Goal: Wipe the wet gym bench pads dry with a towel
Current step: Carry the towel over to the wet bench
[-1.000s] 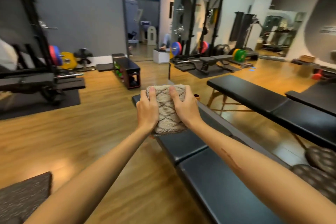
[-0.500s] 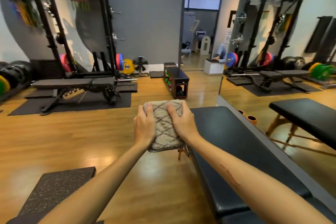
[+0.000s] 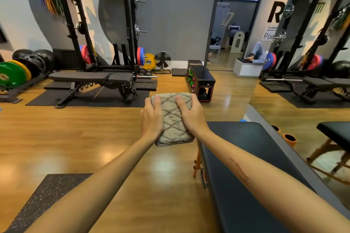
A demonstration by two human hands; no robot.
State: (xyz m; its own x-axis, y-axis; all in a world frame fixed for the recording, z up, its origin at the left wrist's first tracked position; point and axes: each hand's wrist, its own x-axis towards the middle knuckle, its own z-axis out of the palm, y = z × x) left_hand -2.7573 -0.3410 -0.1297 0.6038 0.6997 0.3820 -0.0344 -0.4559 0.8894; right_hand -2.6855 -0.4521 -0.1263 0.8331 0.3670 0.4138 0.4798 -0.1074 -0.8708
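**Towel held clear of the pad, view swung left**

Since half a second ago the view has turned further left: the squat rack and plates now fill the left of the room, and the black pad (image 3: 246, 166) has slid toward the right edge. Both hands hold the same pose on the towel as before.

That folded towel (image 3: 173, 119) is up in the air in front of the person, over the wooden floor (image 3: 75, 138), not on the pad. The left hand (image 3: 151, 119) grips its left edge and the right hand (image 3: 193, 117) its right edge, fingers (image 3: 157, 100) curled over the top fold. It hangs with its long axis running away from the person.

The pad lies to the right of and below the towel, its near corner just beside the towel's lower right edge. Its long axis runs toward the lower right of the view, under the right forearm. The right hand is the nearer one, so my guess is the next move goes right and down.

The towel looks thick and nubbly, beige with a dark diamond pattern and a stitched hem. The pad is smooth black upholstery on orange legs; whether it is wet cannot be told
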